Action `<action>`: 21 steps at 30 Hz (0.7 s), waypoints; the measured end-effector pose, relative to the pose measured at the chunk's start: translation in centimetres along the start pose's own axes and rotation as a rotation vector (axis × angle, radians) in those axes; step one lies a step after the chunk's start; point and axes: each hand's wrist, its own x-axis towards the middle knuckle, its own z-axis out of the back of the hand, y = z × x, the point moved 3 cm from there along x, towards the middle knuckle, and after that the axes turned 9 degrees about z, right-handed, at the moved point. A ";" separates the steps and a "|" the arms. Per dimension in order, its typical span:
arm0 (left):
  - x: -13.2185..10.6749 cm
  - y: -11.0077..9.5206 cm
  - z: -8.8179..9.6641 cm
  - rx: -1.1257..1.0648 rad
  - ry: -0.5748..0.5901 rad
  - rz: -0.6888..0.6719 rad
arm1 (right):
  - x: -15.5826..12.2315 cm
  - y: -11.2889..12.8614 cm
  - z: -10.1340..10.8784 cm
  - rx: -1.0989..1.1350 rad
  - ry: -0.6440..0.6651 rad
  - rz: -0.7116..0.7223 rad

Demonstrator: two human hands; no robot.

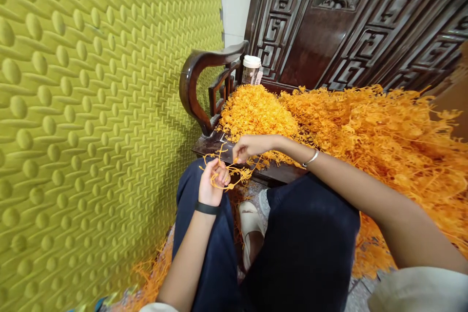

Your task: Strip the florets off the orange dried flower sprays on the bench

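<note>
My left hand (215,180), with a dark band at the wrist, is closed around a thin, branching orange plastic strand (236,178) above my left knee. Loops and stems of it stick out on both sides of the fingers. Just to the right, my right hand (246,147) pinches at part of the same strand, its fingertips bent down; a silver bangle is on that wrist. Beyond my right hand lies a pile of small orange plastic pieces (256,112) on the dark wooden bench (278,174). A larger heap of tangled orange strands (387,141) spreads to the right.
A lidded cup (251,69) stands behind the pile, by the curved wooden armrest (190,78). The carved bench back (318,39) rises behind. A yellow-green bumpy mat or panel (91,131) fills the left. Orange scraps (149,273) lie on the floor.
</note>
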 end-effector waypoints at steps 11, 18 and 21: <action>0.6 0.1 -1.0 -0.014 0.070 -0.013 | -1.1 1.6 3.0 -0.240 -0.407 0.109; 0.7 0.3 -1.6 -0.053 -0.020 -0.109 | -0.5 1.7 3.3 -0.305 -0.393 0.123; 0.7 0.2 -1.7 -0.066 -0.061 -0.116 | -0.1 1.7 3.5 -0.339 -0.413 0.120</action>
